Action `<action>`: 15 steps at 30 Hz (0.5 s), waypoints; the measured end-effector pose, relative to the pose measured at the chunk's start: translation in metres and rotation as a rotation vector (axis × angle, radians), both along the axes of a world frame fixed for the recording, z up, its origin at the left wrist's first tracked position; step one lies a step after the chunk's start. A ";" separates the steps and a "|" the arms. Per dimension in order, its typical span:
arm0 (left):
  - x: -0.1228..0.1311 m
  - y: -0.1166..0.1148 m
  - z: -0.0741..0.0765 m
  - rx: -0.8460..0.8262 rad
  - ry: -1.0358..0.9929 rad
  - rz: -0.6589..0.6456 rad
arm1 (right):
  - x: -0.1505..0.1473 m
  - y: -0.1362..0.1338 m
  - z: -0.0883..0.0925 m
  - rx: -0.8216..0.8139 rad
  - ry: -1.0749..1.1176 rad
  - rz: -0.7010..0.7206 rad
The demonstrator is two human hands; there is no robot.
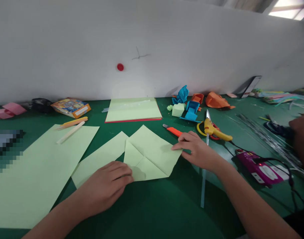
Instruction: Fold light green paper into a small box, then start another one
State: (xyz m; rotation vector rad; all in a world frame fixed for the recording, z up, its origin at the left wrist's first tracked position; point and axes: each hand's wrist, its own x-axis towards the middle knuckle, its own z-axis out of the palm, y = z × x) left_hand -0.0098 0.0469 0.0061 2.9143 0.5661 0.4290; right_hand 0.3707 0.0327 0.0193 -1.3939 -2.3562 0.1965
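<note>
A light green sheet of paper (148, 156) with crossing fold creases lies on the green table in front of me. My left hand (110, 186), fingers curled together, grips its lower left edge. At the right corner, my right hand (198, 149) pinches the same sheet between thumb and fingers. An orange utility knife (173, 130) lies just beyond my right hand, its rear end hidden by the fingers. Partly under my left hand and the creased sheet rests another green paper piece (102, 156).
At left lies a large green sheet (29, 179) with an orange-yellow cutter (73, 122) and a whitish stick (70, 132). A yellow glue gun (214, 131) rests over scissors (198, 127). Right are a purple device (261, 169) with cables and another person's hand (301, 136).
</note>
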 end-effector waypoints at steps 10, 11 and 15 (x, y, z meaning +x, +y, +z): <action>-0.013 0.014 -0.016 0.100 -0.013 0.164 | -0.014 -0.010 0.008 -0.051 0.061 0.267; -0.011 0.013 -0.016 0.106 -0.009 0.170 | -0.016 -0.010 0.008 -0.078 0.078 0.283; -0.004 0.006 -0.015 0.129 -0.010 0.191 | -0.028 -0.011 0.005 -0.156 0.167 0.365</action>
